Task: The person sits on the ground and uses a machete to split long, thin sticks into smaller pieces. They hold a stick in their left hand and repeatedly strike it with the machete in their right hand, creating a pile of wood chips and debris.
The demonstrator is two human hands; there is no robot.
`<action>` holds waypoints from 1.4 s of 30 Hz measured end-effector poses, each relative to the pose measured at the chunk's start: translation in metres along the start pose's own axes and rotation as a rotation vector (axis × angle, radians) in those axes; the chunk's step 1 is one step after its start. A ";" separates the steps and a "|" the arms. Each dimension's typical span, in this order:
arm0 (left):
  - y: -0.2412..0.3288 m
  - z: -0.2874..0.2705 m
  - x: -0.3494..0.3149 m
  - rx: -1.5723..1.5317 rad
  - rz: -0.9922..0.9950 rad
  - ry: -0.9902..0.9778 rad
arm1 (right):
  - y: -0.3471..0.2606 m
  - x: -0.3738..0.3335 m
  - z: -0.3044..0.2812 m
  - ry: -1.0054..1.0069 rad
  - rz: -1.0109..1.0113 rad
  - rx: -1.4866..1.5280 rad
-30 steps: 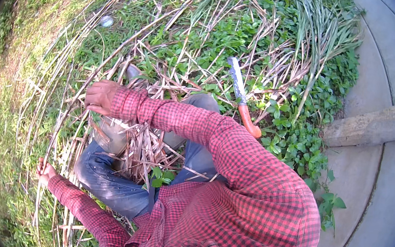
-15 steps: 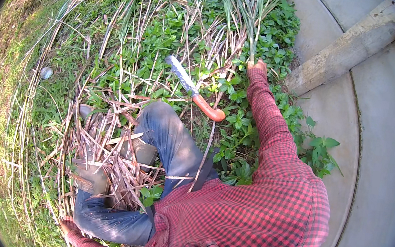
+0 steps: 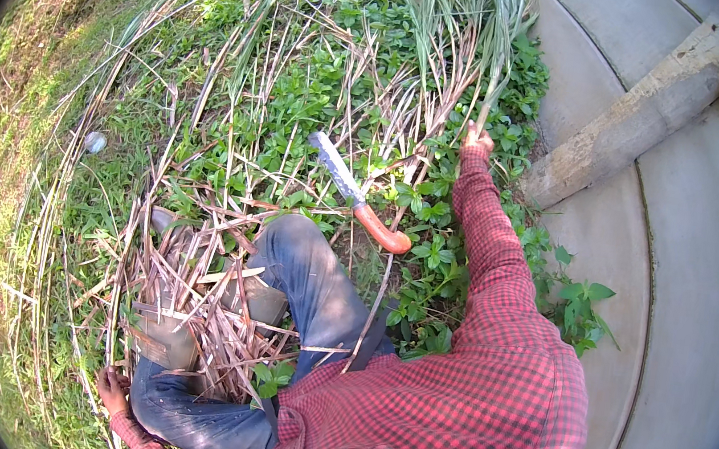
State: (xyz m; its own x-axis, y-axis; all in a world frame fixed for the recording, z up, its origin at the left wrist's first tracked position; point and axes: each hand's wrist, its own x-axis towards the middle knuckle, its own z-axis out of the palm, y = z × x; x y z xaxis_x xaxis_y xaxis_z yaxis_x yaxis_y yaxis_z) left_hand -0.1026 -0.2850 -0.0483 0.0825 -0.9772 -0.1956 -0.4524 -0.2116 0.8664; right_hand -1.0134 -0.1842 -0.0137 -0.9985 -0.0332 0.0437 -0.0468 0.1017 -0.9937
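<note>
My right hand (image 3: 478,138) reaches far out, closed around the base of a bundle of long green grass leaves (image 3: 497,71). The leaf tips fan away at the far edge of the view. At the lower left, my left hand (image 3: 113,390) has its fingers curled at a strand of long dry stalks (image 3: 119,294) beside my bent leg. Between my knee and right arm lies a machete (image 3: 337,171) with an orange, hooked handle (image 3: 381,229); neither hand touches it.
Dry leaf strips (image 3: 220,333) pile over my boots (image 3: 170,340). Low leafy plants (image 3: 305,83) and straw cover the ground. On the right are a concrete slab (image 3: 608,246) and a thick round post (image 3: 633,115). A small pale, round object (image 3: 95,143) sits at far left.
The green leaf bundle has swung right and away with my right hand. My left hand has shifted a little farther along the dry stalks. The view has tilted slightly; the machete has stayed put.
</note>
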 end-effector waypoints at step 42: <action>0.087 0.053 -0.005 0.882 0.019 0.059 | 0.044 -0.366 0.533 -1.222 -1.442 -1.248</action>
State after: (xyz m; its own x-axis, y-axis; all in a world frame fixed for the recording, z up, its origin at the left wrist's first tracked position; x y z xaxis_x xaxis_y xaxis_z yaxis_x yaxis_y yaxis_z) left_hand -0.1893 -0.2977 0.0040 0.1023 -0.9849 -0.1398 -0.9725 -0.1286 0.1942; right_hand -0.6348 -0.6975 -0.1285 0.1703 -0.9796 -0.1063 -0.9636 -0.1881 0.1899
